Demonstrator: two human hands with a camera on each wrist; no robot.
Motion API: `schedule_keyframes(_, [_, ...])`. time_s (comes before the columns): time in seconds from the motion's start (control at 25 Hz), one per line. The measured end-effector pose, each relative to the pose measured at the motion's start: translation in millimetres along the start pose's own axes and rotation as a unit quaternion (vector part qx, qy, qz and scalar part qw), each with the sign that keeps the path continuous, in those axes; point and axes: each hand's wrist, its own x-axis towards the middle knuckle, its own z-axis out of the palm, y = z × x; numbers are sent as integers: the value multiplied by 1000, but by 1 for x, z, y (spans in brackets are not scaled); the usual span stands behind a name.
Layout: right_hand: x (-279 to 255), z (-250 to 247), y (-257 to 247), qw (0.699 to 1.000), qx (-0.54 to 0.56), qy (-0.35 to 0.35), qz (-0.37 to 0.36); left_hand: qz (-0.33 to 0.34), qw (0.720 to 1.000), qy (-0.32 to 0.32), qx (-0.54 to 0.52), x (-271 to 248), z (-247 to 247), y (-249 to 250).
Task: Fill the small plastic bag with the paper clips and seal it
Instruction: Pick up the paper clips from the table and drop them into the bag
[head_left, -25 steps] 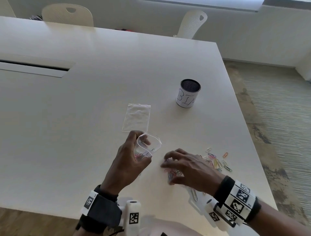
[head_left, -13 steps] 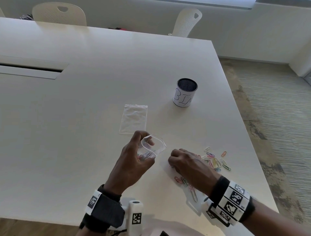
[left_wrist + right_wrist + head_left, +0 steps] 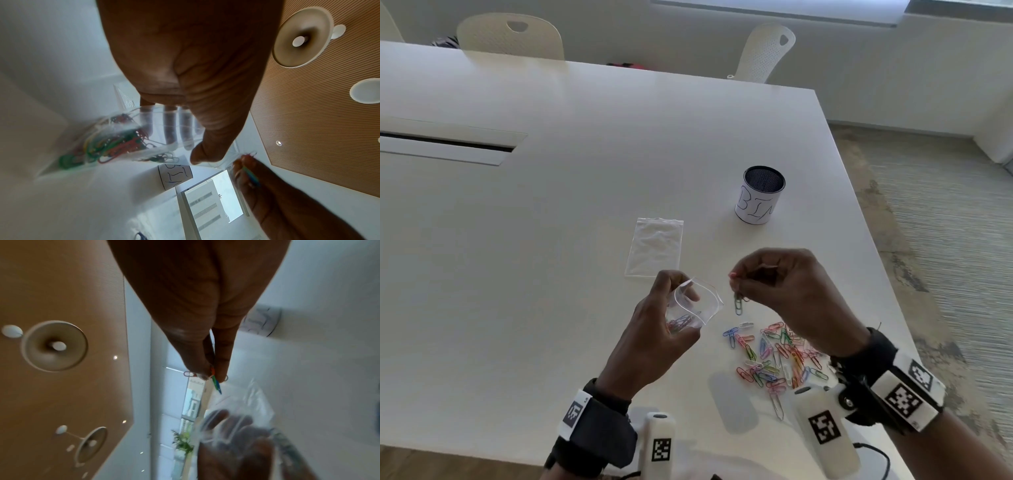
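A small clear plastic bag (image 3: pixel 693 303) is held above the white counter (image 3: pixel 551 240) by the left hand (image 3: pixel 654 335), the fingers (image 3: pixel 170 128) curled behind it and the thumb pressed on its front, so that its mouth is kept open. A bunch of coloured paper clips (image 3: pixel 115 142) is seen lying in the bottom of the bag. A few paper clips (image 3: pixel 738 303) are pinched between the thumb and fingers (image 3: pixel 223 363) of the right hand (image 3: pixel 791 294), just beside the open mouth of the bag; their exact number cannot be made out, perhaps three or four. A loose heap of coloured paper clips (image 3: pixel 774 356) is spread on the counter near its right edge, below the right hand. A second flat clear plastic bag (image 3: pixel 655 251) lies farther in, and a dark mesh cup with a white paper label (image 3: pixel 759 195) stands toward the right edge.
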Motion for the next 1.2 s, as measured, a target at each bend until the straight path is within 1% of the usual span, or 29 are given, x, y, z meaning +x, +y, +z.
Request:
schedule_keyframes(0.08, [8,16,-12,999,-11,-5,-31,2,1000,-4,2,1,1,2])
schedule_keyframes(0.2, [17,40,-8,993,-89,-8,-73,-4,1000,-4,8,0,0,5])
schedule_keyframes(0.32, [18,47,-4,985,-144,-38,-81,-14,1000,1,16,-1,-2,6])
schedule_keyframes(0.48, [15,44,-15,979,-173,-71,-81,-13,1000,4,20,0,-2,5])
schedule_keyframes(0.56, [14,36,-19,975,-193,-56,-94,-8,1000,-1,13,0,-1,4])
schedule_keyframes(0.64, [13,23,-18,976,-197,-19,-93,1,1000,-5,6,2,0,4])
schedule_keyframes(0.72, [13,3,-11,978,-195,15,-71,7,1000,-7,2,3,1,4])
schedule_keyframes(0.84, [5,-32,13,964,-263,41,-28,6,1000,-15,-1,6,4,5])
schedule_keyframes(0.96, [-10,-63,44,935,-350,45,45,7,999,-30,-8,9,9,5])
schedule_keyframes(1.12, [-30,-78,76,871,-460,63,160,17,999,-40,-3,11,14,6])
schedule_keyframes(1.16, [-32,-74,80,865,-466,58,175,18,999,-38,1,11,14,6])
schedule_keyframes(1.2, [-35,-71,84,866,-462,50,184,19,999,-40,3,12,15,7])
